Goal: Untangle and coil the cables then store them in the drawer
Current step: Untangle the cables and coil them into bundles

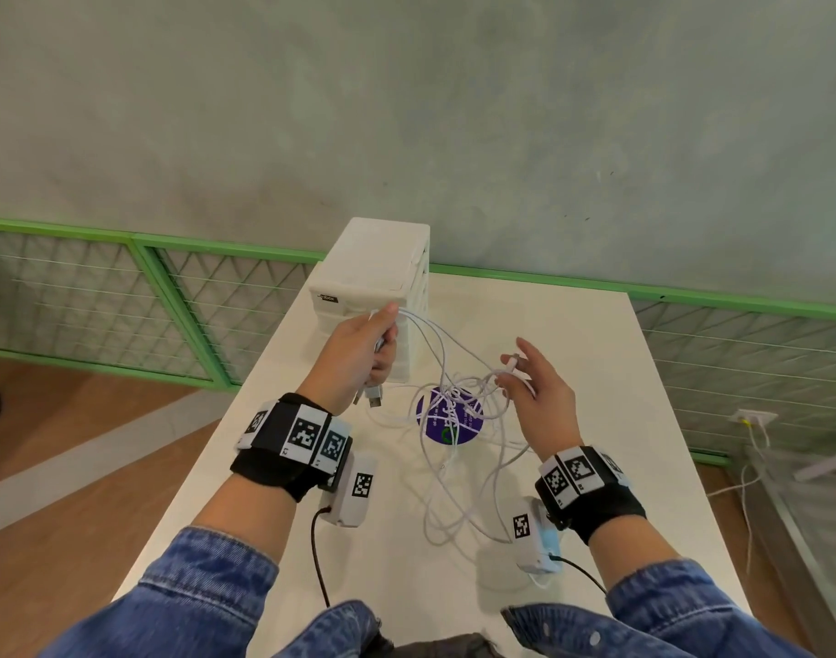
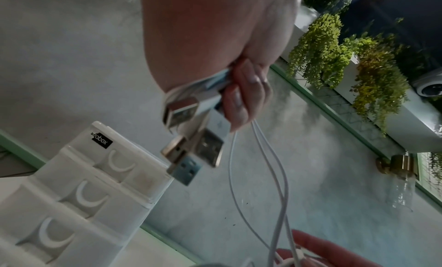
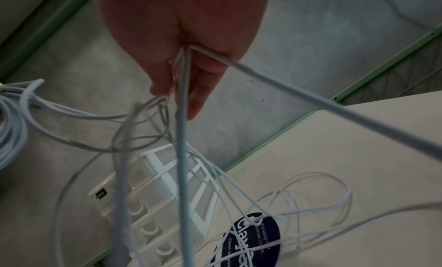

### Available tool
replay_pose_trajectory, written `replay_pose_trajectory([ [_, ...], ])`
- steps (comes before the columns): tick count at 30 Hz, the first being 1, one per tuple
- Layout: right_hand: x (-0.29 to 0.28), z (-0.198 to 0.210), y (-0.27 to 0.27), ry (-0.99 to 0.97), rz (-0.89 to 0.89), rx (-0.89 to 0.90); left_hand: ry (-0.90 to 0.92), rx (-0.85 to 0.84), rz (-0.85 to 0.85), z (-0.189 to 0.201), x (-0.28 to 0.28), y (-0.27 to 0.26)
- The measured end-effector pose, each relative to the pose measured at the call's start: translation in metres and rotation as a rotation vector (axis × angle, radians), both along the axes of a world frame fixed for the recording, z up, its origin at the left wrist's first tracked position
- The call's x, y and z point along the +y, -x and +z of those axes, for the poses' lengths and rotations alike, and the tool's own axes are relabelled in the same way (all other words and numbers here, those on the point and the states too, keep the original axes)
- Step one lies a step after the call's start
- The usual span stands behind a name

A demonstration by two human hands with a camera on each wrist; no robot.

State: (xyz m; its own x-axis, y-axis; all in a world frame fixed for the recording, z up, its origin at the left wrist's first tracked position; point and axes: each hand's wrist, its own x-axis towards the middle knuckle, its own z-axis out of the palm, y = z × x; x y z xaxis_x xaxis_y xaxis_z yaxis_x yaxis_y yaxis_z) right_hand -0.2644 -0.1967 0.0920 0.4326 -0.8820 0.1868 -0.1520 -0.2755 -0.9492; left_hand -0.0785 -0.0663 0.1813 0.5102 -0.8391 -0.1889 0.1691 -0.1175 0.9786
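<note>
Head view showed the left hand (image 1: 363,346) raised in front of the white drawer unit (image 1: 375,268), its fingers curled round a bundle of white cables (image 1: 454,420) near their ends, with the USB plugs (image 2: 191,154) hanging out below the fist. The right hand (image 1: 537,391) was just beside it over the table (image 1: 596,372), thumb and forefinger pinching one cable near its small connector while the other fingers spread loosely. Between and below the hands the cables crossed in a loose knot above a purple round sticker (image 1: 449,420), and long loops trailed on the tabletop toward the person. All the drawers appeared closed, so the work seemed to be at the untangling stage. To do it well, the left hand would likely have to hold the plug ends firmly as an anchor while the right followed its single cable through the knot, lifting it out of the crossings, not pulling hard, which could tighten the tangle.
</note>
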Motion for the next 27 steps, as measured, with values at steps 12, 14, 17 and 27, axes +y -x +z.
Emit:
replay_pose_trajectory([
  [12,-0.003,0.003,0.002,-0.038,-0.020,-0.071,-0.019,0.018,0.126,-0.008,-0.001,-0.002],
  [14,-0.001,0.003,0.003,-0.096,0.025,-0.092,-0.023,0.020,0.132,-0.009,0.000,-0.001],
  [17,0.004,0.005,0.001,-0.158,0.118,-0.058,-0.023,0.004,0.100,-0.008,-0.001,0.003],
  [27,-0.003,0.002,0.009,-0.175,0.120,0.107,0.061,0.010,0.267,-0.002,0.006,-0.012],
])
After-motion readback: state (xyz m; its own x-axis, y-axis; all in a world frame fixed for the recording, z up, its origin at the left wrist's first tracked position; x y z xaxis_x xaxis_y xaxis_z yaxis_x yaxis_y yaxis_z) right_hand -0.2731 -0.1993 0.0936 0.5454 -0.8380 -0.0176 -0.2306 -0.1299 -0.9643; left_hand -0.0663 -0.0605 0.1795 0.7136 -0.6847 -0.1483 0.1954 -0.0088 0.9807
